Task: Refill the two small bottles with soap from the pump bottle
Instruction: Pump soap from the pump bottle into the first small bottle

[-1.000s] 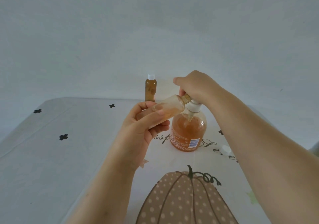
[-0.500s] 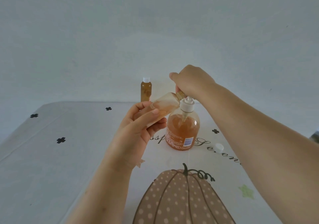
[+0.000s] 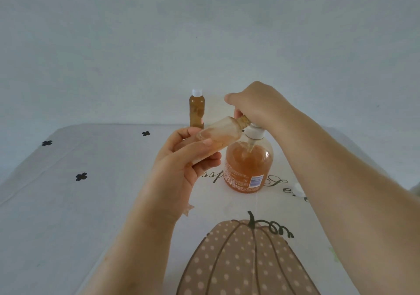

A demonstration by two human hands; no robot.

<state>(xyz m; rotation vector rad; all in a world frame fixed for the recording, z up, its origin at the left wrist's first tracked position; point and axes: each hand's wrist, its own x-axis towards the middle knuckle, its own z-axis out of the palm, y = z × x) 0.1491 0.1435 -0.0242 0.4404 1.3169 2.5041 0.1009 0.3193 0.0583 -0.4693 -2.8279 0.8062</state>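
My left hand (image 3: 181, 158) grips an uncapped small bottle (image 3: 218, 133), tilted so its threaded neck points right and up to the pump bottle's spout. The small bottle looks mostly pale with a little orange soap. My right hand (image 3: 256, 103) curls over the white pump head of the pump bottle (image 3: 247, 167), which stands on the table about two thirds full of orange soap. The spout itself is hidden under my right hand. A second small bottle (image 3: 196, 110), capped white and full of amber soap, stands upright behind my left hand.
A loose white cap (image 3: 298, 189) lies on the tablecloth (image 3: 68, 215) right of the pump bottle, partly behind my right forearm. The cloth has a printed pumpkin (image 3: 238, 260) near me and small black marks at left. A plain wall rises just behind the table.
The view shifted slightly; both hands and the bottles sit a little lower and further left in frame. My right hand stays on the pump head and the small bottle stays at the spout.
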